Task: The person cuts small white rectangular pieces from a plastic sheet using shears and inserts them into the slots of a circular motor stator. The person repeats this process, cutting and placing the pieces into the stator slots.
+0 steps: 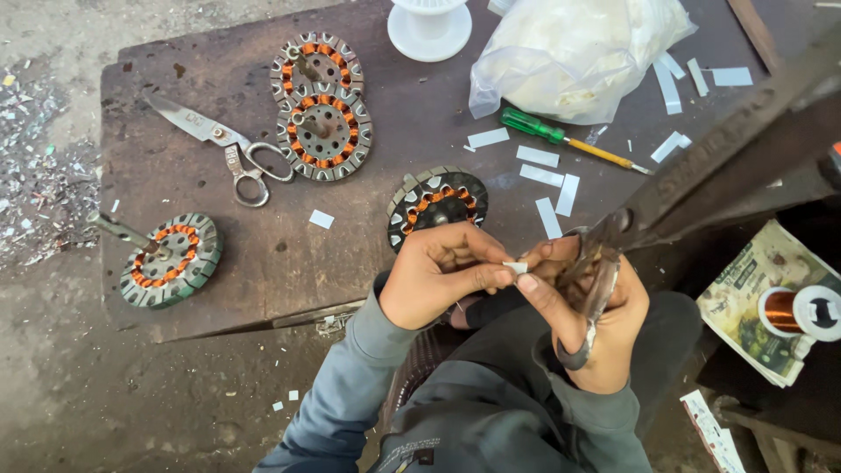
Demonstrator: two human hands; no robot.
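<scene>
Fingertips of your left hand (438, 276) and right hand (583, 315) pinch a small white paper slip (515, 266) lying crosswise; large steel scissors (604, 263) point up-right.

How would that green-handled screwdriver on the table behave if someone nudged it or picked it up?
The green-handled screwdriver would probably roll if nudged sideways, since it lies flat on the dark table and its handle looks rounded. It looks stiff, with a straight thin shaft, and probably light. Its ribbed-looking handle should give some grip.
</scene>
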